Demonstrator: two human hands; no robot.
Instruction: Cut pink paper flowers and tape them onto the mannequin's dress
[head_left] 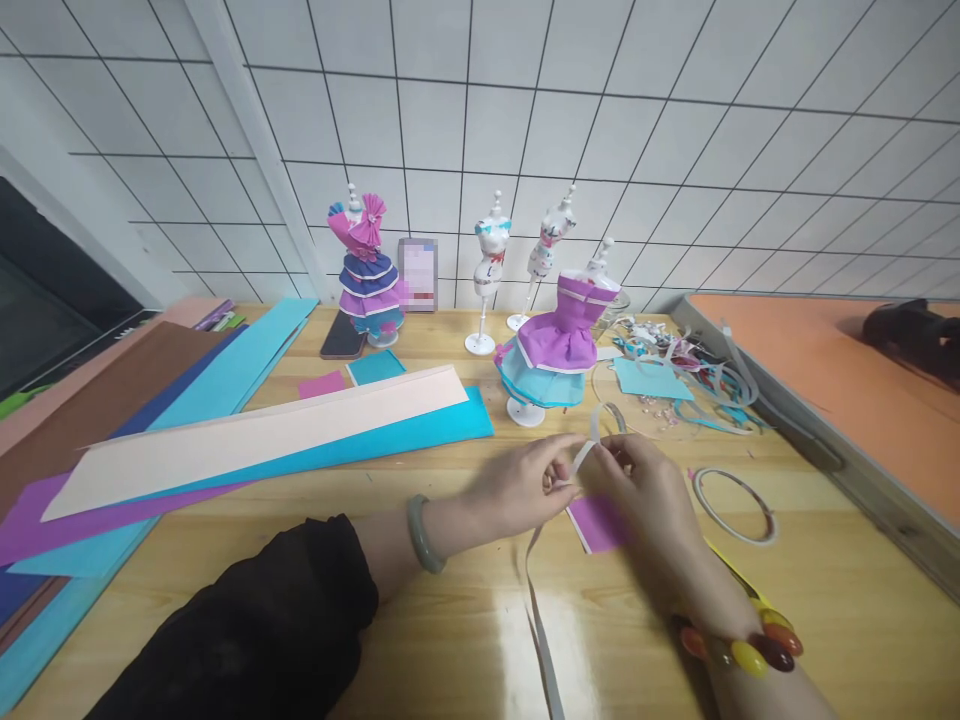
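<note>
A narrow white strip [541, 625] runs between my hands and trails down to the near edge of the view; it looks like tape or its backing. My left hand [514, 488] is closed on it, thumb and fingers together. My right hand [649, 490] pinches the strip a little further right, fingertips close to the left ones. Under the hands lies a small purple paper piece [592, 530] with a white edge, partly covered by my right hand. Just behind stands a dress form in a purple and turquoise paper dress [559, 340].
Two bare white dress forms [493, 262] and a dressed one [369, 275] stand along the tiled wall. Long coloured paper sheets [277, 425] cover the left side. At right are a tape roll [699, 490] and a heap of scraps [667, 350], beside an orange surface [840, 370].
</note>
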